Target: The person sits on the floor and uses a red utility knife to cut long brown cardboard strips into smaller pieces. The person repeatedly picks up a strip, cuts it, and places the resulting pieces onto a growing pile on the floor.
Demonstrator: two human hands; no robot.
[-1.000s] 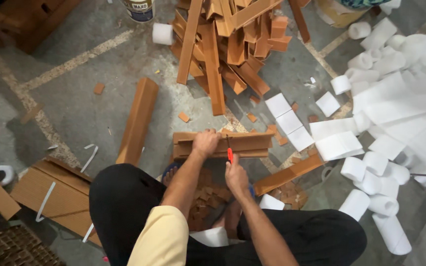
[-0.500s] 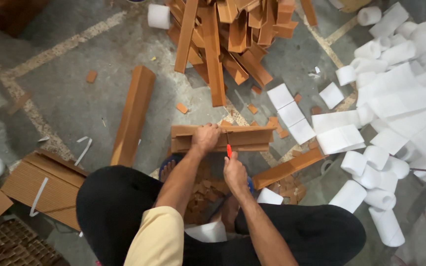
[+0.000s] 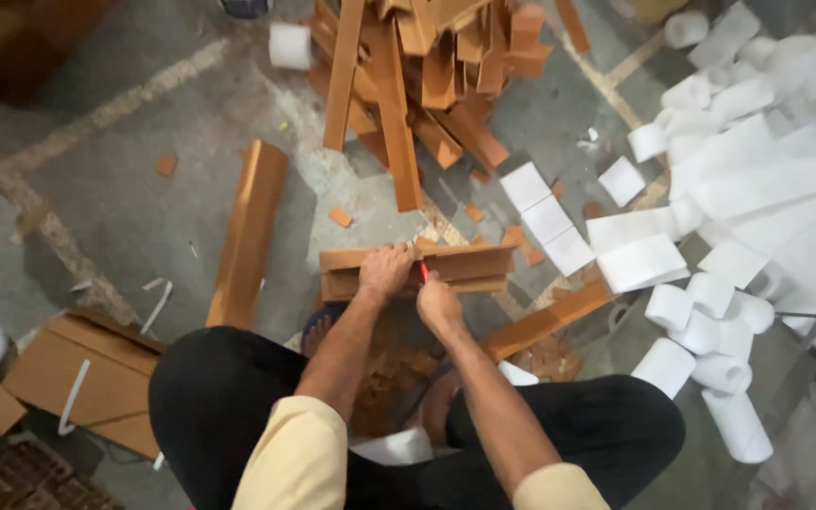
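A short brown cardboard angle strip point(image 3: 469, 265) lies crosswise on the concrete floor in front of my knees. My left hand point(image 3: 385, 270) presses down on its middle. My right hand point(image 3: 438, 302) is closed around a small red-handled cutter point(image 3: 423, 272) whose tip meets the strip just right of my left hand. Brown offcuts point(image 3: 391, 370) are heaped between my legs.
A pile of long brown cardboard strips point(image 3: 417, 66) lies ahead. One long strip point(image 3: 248, 231) rests to the left, another point(image 3: 545, 321) to the right. White paper rolls and sheets point(image 3: 739, 217) fill the right side. Flat brown cardboard pieces point(image 3: 82, 373) lie at lower left.
The view has drifted slightly. Both hands stay on the strip, and the right hand with the cutter has shifted a little along it.
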